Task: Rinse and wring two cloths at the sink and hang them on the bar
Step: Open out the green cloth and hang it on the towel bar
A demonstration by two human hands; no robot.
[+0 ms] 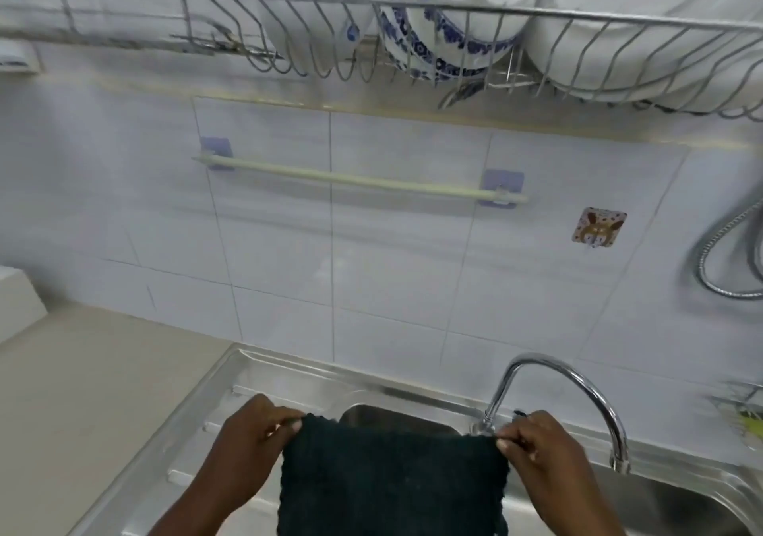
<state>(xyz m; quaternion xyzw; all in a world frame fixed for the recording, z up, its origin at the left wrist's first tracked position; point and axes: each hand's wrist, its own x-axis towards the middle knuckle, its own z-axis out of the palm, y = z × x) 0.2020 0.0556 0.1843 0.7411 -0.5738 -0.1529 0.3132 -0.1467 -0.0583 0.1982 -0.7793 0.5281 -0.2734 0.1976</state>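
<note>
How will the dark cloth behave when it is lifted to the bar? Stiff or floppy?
Probably floppy: the dark cloth hangs limp between the left hand and right hand. Its knitted look suggests it grips the bar rather than slides.

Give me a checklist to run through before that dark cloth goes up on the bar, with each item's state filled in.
1. Left hand pinches one top corner of the dark cloth: ok.
2. Right hand pinches the other top corner: ok.
3. Cloth spread flat between the hands: ok.
4. Bar bare along its length: ok.
5. Faucet running no water: ok.
6. Cloth wrung enough: cannot tell.
</note>
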